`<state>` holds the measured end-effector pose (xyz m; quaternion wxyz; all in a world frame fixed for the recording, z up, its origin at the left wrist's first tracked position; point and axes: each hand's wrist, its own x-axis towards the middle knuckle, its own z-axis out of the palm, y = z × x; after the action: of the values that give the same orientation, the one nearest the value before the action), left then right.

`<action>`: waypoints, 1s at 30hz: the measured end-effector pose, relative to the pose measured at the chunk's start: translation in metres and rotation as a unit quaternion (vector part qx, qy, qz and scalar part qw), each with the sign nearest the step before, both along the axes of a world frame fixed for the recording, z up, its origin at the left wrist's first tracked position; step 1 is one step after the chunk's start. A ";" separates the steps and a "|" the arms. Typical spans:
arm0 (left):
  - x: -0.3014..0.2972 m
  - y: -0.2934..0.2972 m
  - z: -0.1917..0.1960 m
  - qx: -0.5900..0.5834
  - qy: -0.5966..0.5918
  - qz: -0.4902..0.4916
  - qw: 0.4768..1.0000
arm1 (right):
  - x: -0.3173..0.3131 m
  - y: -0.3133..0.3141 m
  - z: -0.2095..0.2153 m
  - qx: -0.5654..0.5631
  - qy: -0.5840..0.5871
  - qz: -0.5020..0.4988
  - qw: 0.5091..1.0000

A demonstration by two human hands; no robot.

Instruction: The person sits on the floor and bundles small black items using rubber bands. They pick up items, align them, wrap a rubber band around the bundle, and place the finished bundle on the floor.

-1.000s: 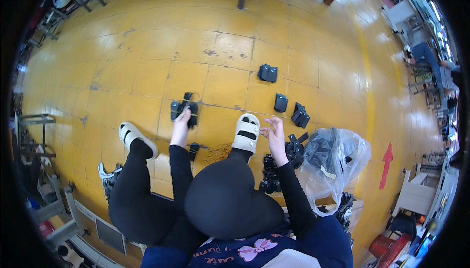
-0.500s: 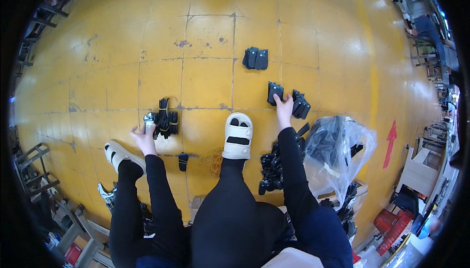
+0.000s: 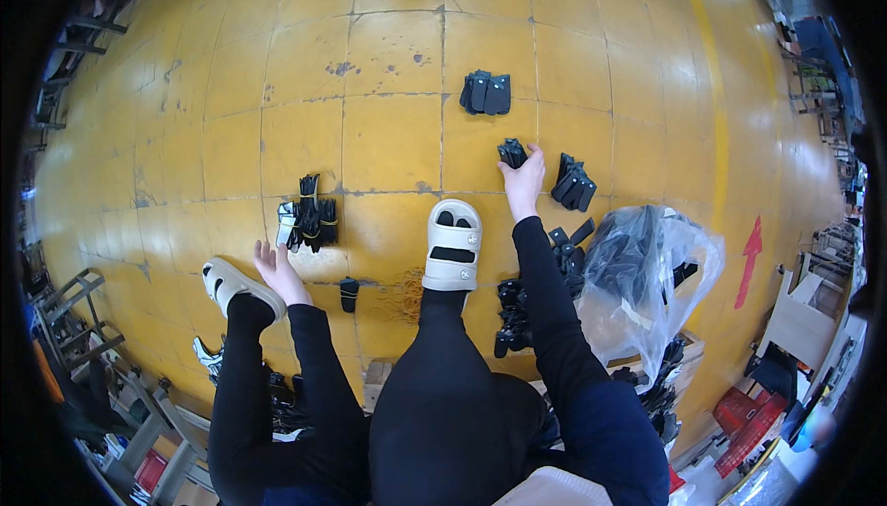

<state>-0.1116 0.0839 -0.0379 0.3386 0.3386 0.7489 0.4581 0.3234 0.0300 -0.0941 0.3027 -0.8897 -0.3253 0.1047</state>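
Observation:
On the floor ahead, my right hand (image 3: 524,182) has its thumb and fingers around the near part of a small stack of flat black pieces (image 3: 510,150), covering some of it. Two similar stacks lie close by: a farther one (image 3: 486,94) and another just to the right (image 3: 574,182). My left hand (image 3: 280,272), open with fingers apart and nothing in it, hovers above the floor beside my left shoe. Beyond it lie banded bundles of thin black strips (image 3: 309,215) with a whitish piece (image 3: 287,223) at their left. A small banded black bundle (image 3: 348,294) stands nearer me.
Orange rubber bands (image 3: 407,298) lie in a loose heap by my beige sandal (image 3: 453,245). Black parts (image 3: 514,317) are piled right of my leg, with a clear plastic bag (image 3: 642,284) of dark items beyond. Metal frames (image 3: 78,307) line the left side; a red arrow (image 3: 748,261) marks the floor.
My right hand has shifted from the stack's near right edge to span both its sides. My left hand has drawn back toward me, away from the strip bundles. The view has shifted slightly.

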 end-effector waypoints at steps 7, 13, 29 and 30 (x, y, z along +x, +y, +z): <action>0.041 -0.005 0.016 0.001 -0.027 -0.079 0.996 | -0.028 -0.004 0.016 -0.096 -0.149 0.098 0.979; 0.070 0.004 0.026 0.011 -0.076 -0.143 0.987 | -0.038 -0.009 0.011 -0.099 -0.135 0.152 0.974; 0.198 -0.027 0.076 -0.244 -0.514 -0.296 0.767 | -0.108 -0.012 0.122 0.051 0.296 0.280 0.912; 0.199 -0.027 0.077 -0.241 -0.500 -0.297 0.777 | -0.112 -0.011 0.129 0.052 0.253 0.303 0.917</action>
<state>0.0875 0.0565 0.0396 0.8552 0.1747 0.4227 0.2439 0.2109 0.0186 0.0348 0.3743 -0.6753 -0.4972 0.3960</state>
